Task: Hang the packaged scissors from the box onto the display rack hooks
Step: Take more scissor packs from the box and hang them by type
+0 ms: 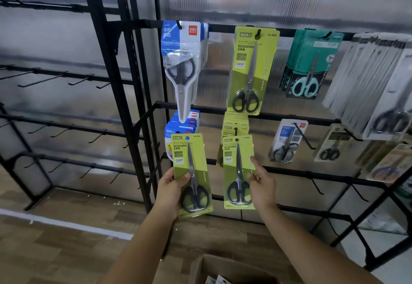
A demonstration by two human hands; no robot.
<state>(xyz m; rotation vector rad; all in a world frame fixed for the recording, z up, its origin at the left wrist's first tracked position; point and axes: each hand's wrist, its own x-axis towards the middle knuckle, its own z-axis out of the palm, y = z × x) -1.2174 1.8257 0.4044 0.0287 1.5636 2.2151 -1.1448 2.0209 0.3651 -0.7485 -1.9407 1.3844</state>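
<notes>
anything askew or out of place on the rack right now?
Nothing damaged. Mildly odd: the blue-and-white scissors pack on the top rail hangs tilted, and green scissors packs sit on two levels. The left hand holds a green pack not yet hung; the right hand holds another at the second-row hook.

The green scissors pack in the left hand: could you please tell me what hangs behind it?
Behind the green scissors pack a stack of blue-and-white scissors packs hangs on the rack; only their tops show, the lower parts are covered.
</notes>
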